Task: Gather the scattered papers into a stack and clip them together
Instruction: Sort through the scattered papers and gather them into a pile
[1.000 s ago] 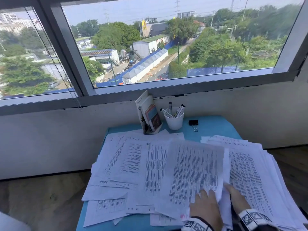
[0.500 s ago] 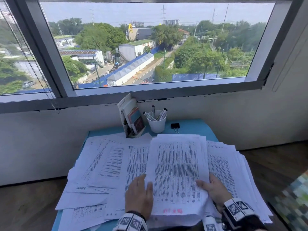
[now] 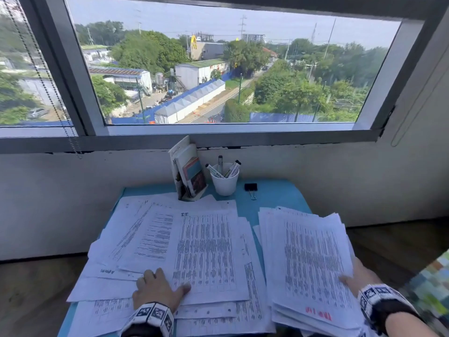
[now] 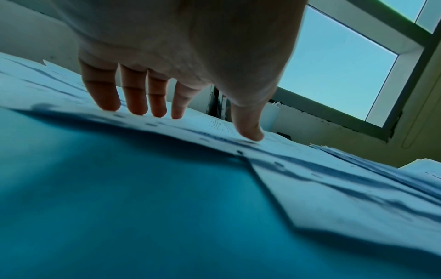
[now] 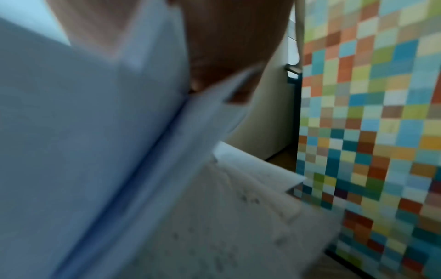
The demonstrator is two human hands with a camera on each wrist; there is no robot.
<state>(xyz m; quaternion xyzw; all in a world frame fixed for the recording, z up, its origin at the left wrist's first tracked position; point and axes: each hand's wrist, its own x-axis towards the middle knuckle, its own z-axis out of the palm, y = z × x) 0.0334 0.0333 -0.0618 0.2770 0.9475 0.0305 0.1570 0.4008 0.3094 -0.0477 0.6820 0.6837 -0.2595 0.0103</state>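
Papers [image 3: 170, 242] cover most of the blue table [image 3: 277, 193], and judging by how they lie, the gathering is about half done. On the left a loose spread of printed sheets overlaps at odd angles, some hanging over the near and left edges. The left hand [image 3: 155, 291] rests flat on this spread near its near edge, fingers straight and slightly fanned, thumb out to the right on the topmost sheet; the left wrist view shows the fingertips [image 4: 107, 105] pressing down on paper and gripping nothing.

Further right, a gap of bare table separates the spread from a thick, roughly squared bundle [image 3: 308, 261] on the right side, its edges still ragged and fanned. The right hand [image 3: 357, 280] holds this bundle at its near right corner, with the thumb on top and the fingers hidden beneath; the right wrist view is blurred but shows sheets against the palm.

What is left, I judge: the left spread has to be drawn together and joined to the bundle, the edges tapped even, then the clip put on. The black binder clip [image 3: 251, 188] lies untouched on the far part of the table, well apart from both hands.

As for containers, a small holder [image 3: 189, 171] at the far edge stands with booklets or cards upright in it. Just right of it a white cup [image 3: 224, 182] holds several pens or markers, leaning.
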